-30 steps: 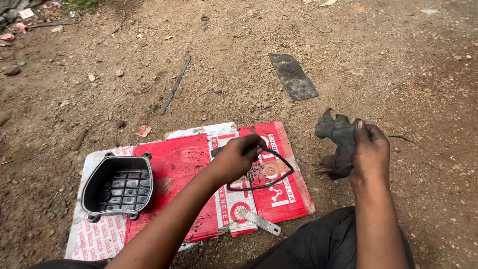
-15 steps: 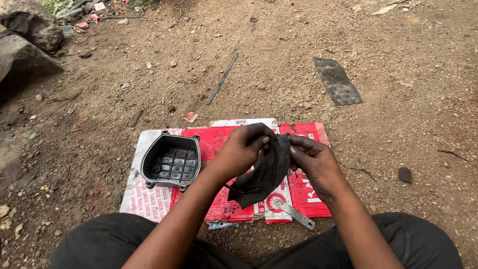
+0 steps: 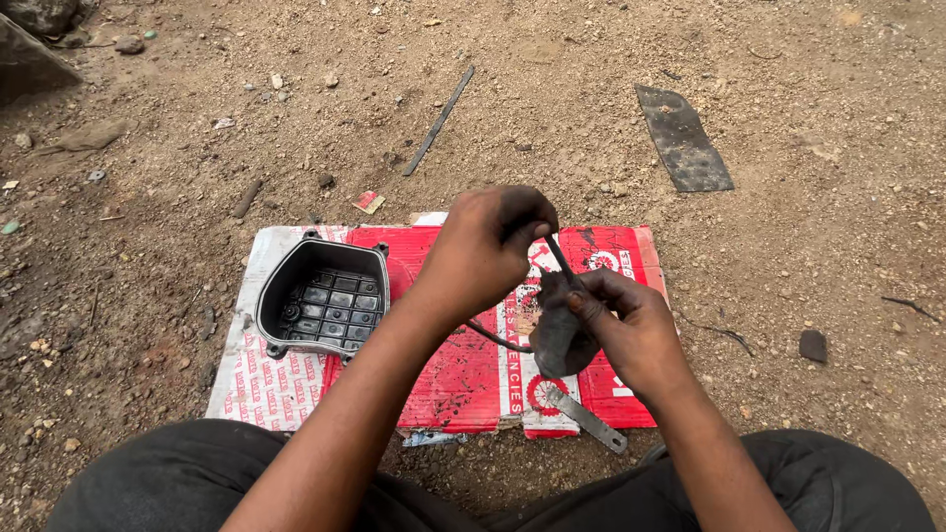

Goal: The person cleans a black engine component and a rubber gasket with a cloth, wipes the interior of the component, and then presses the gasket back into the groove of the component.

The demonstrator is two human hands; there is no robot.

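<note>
Black gasket strip [image 3: 554, 258] is pinched in the left hand [image 3: 483, 254], fist curled, just above the right hand [image 3: 631, 330], which grips a dark greasy rag [image 3: 558, 335]. Under both hands lies flattened red-and-white printed cardboard [image 3: 463, 369], with a black ribbed cover [image 3: 323, 298] left of them.

The red and white cardboard sheet [image 3: 443, 374] has free room at its middle. At nine o'clock the black ribbed cover [image 3: 320, 300] blocks its left part. At five o'clock a flat metal strip [image 3: 588, 419] lies. Both hands fill the right part. At twelve o'clock, open dirt with a thin rod [image 3: 439, 120].
</note>
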